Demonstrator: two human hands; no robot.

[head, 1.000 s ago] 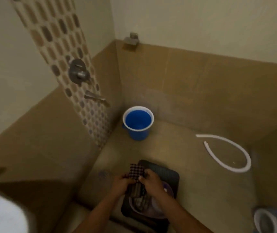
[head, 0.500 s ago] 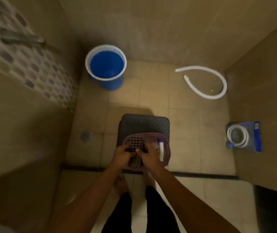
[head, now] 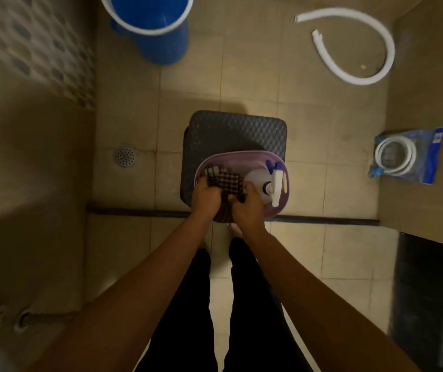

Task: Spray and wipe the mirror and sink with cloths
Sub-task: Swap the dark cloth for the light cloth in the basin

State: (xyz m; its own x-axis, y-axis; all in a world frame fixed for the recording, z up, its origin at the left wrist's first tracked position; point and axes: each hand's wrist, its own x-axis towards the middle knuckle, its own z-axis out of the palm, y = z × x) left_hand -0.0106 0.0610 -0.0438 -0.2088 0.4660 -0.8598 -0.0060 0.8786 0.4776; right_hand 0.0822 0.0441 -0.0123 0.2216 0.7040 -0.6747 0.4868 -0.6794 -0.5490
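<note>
The floor [head: 255, 84] is laid in large square beige tiles with thin dark grout lines, and a dark strip runs across it just under the hands. At the top edge stands a round blue plastic bucket [head: 158, 44] with a white rim, only partly in view. To the right a white ribbed hose [head: 386, 47] lies curled in an open loop on the tiles. In the middle sits a dark square plastic stool [head: 231, 132] with rounded corners and a woven, diamond-textured top. On its near part rests an oval, translucent lilac plastic basket [head: 252, 157] with slotted walls. By the right wall lies a flat blue plastic packet [head: 429, 157] holding a coiled white tube. Inside the basket, on its right side, lies a white spray bottle [head: 260, 181] with a white nozzle and a blue trigger part. The checked cloth [head: 228, 181], dark with small pale squares and soft, crumpled folds, is in the left half of the basket, just beside the bottle. The left hand [head: 205, 200] and the right hand [head: 247, 208] are both over the basket's near rim, fingers curled tight and bunching the cloth between them. Left of the stool a small round perforated metal drain [head: 125, 157] is set in the floor.
</note>
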